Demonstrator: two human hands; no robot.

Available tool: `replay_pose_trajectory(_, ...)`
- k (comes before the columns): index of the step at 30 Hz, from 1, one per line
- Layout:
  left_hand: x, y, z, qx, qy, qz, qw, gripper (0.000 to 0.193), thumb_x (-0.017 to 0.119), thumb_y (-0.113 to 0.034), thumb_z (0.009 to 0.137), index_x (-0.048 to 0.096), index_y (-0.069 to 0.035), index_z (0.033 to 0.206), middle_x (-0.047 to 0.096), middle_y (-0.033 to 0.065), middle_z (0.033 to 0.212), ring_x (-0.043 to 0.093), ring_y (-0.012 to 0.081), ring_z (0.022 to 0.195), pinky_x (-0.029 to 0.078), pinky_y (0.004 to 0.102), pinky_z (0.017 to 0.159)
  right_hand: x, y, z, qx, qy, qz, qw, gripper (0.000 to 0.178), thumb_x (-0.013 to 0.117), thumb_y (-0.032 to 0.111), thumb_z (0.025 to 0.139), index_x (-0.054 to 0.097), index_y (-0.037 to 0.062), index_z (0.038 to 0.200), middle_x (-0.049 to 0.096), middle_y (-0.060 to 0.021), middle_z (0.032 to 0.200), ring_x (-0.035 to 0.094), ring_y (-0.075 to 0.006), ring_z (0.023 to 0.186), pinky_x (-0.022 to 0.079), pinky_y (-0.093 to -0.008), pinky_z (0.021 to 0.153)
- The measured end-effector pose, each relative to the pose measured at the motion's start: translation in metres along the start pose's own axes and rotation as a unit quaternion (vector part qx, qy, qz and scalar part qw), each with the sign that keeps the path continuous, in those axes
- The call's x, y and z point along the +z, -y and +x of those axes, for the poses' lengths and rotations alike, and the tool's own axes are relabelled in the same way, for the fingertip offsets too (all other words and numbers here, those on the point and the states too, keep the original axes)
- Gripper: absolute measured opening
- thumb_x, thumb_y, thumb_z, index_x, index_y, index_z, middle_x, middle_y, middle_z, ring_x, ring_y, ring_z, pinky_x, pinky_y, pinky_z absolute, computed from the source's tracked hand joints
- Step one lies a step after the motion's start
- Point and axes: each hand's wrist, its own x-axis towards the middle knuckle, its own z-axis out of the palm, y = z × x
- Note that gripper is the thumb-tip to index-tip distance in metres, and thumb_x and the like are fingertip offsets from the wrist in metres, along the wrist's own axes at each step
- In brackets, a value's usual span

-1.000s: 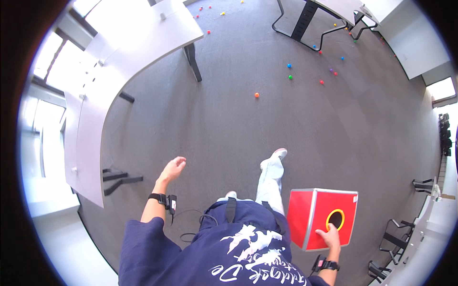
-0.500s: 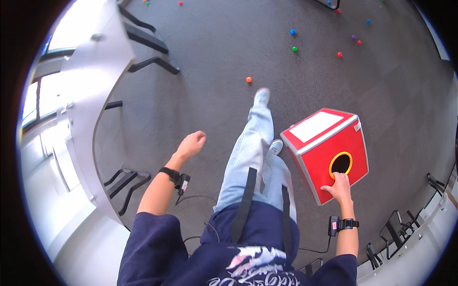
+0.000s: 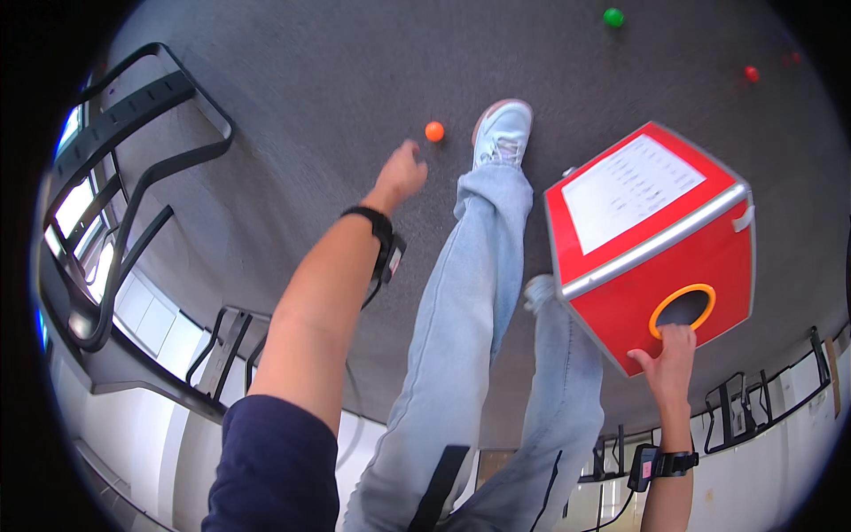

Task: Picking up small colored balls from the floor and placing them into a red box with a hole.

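Observation:
My right hand [image 3: 667, 362] carries a red box [image 3: 620, 310] with silver edges, a white sheet on one face and a round hole ringed in yellow [image 3: 654, 321]. Its fingers hook over the ring into the hole, their tips hidden, and the thumb presses on the outer face. My left hand [image 3: 401, 176] reaches down empty, its fingers loosely apart and slightly blurred. Just beyond it, on the dark floor, lies a small orange ball [image 3: 434, 131], apart from the fingertips in this view.
My light shoe [image 3: 503, 133] is planted right of the orange ball. Farther off on the floor lie a green ball [image 3: 613, 17] and a red ball [image 3: 752, 74]. Black metal table legs [image 3: 168, 160] stand at the left, and more black frames [image 3: 745, 408] at the lower right.
I have stepped forward and bent lower. My left hand has come down close to the orange ball, its fingers loosening. The red box stays in my right hand and appears larger.

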Motion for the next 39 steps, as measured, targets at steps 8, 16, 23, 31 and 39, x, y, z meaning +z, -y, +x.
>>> replay_pose_trajectory(8,0.037,-0.070,0.031,-0.330,-0.090,-0.519,0.783,0.044,0.060,-0.025,0.090,0.043,-0.004,0.125,0.056,0.0129,0.107,0.061,0.0294,0.090,0.055,0.0359,0.079,0.010,-0.005,0.000,-0.014,-0.004,-0.047,0.999,0.051,0.082,0.018,0.060,0.056,0.0009,0.100,0.056,-0.0138,0.101,0.049,-0.0336,0.102,0.035,-0.0429,0.096)
replay_pose_trajectory(16,0.024,-0.109,0.028,0.149,-0.178,-0.137,0.963,0.041,0.071,-0.020,0.075,0.060,0.001,0.109,0.061,0.0126,0.104,0.061,0.0201,0.090,0.050,0.0294,0.082,0.032,-0.027,0.015,-0.065,-0.020,-0.023,0.997,0.050,0.079,0.015,0.063,0.055,0.0002,0.104,0.057,-0.0134,0.101,0.050,-0.0319,0.104,0.033,-0.0447,0.098)
replay_pose_trajectory(23,-0.019,-0.231,-0.078,0.396,-0.084,-0.113,0.907,0.037,0.067,-0.013,0.082,0.057,-0.004,0.117,0.059,0.0133,0.115,0.058,0.0234,0.103,0.045,0.0331,0.092,0.034,-0.037,0.009,-0.103,-0.110,0.022,0.988,0.031,0.066,0.010,0.079,0.056,0.0029,0.108,0.057,-0.0134,0.113,0.049,-0.0296,0.114,0.035,-0.0422,0.101)
replay_pose_trajectory(31,0.016,-0.309,-0.150,0.540,0.148,-0.111,0.821,0.040,0.058,-0.025,0.091,0.050,-0.001,0.122,0.062,0.0176,0.108,0.064,0.0280,0.095,0.054,0.0381,0.083,0.063,-0.086,-0.022,0.095,-0.247,0.215,0.940,0.039,0.062,0.013,0.086,0.047,0.0047,0.121,0.052,-0.0140,0.122,0.047,-0.0300,0.119,0.037,-0.0406,0.100)
replay_pose_trajectory(39,0.107,-0.333,-0.176,0.585,0.109,0.210,0.776,0.023,0.059,-0.003,0.083,0.061,-0.004,0.107,0.056,0.0110,0.120,0.052,0.0281,0.111,0.046,0.0363,0.095,0.139,-0.106,-0.062,0.216,-0.217,0.425,0.852,0.041,0.061,0.013,0.086,0.045,0.0028,0.123,0.051,-0.0150,0.122,0.048,-0.0297,0.116,0.039,-0.0379,0.097)
